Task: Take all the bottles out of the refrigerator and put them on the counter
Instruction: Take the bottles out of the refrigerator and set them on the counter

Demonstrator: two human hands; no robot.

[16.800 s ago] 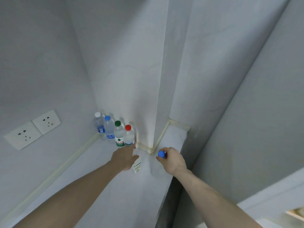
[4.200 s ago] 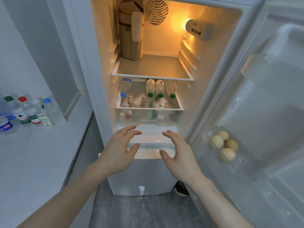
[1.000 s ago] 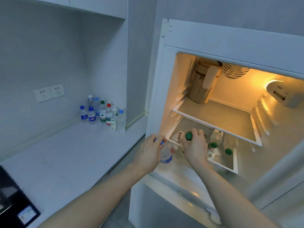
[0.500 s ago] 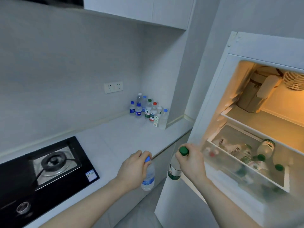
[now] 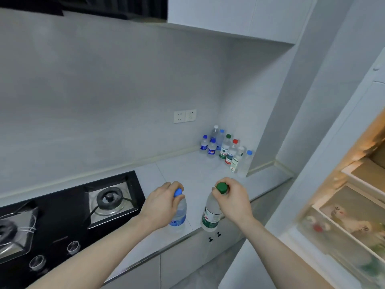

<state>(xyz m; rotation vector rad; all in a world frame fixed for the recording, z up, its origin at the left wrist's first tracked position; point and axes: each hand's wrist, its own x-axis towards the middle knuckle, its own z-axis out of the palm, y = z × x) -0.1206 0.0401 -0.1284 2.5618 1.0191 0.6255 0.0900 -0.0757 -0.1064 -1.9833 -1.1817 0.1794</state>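
While both bottles hang by their necks over the bench's (image 5: 183,170) front edge, the left hand (image 5: 161,207) is curled round the top of the blue-capped bottle (image 5: 178,214), fingers wrapped just under the cap. Its label is a blue band with print too small to read. Right hand (image 5: 233,202) grips the neck of the green-capped bottle (image 5: 210,215) the same way; that one has a white, green and red label, text blurred, brand not readable. Both bottles upright, slightly tilted; cannot tell whether their bases touch the bench or hang clear.

Landmark: gas hob (image 5: 62,213), black glass, set into the bench. Held bottles are just right of the hob. Far right of the hob, in the back corner, stands a cluster of bottles (image 5: 226,150): blue caps, one green, one red, one white. Labels blue or green/white, nothing legible. A small white carton-like item at the cluster's front, writing unreadable.

Double wall socket (image 5: 185,116) is above and right of the hob. Cabinet doors with two small dark knobs (image 5: 214,236) sit below the bench edge. Refrigerator (image 5: 343,215), well right of the hob, is open, lit warm, cut off by the frame edge; its contents are smeared by blur, a red cap and pale shapes behind a clear drawer front.
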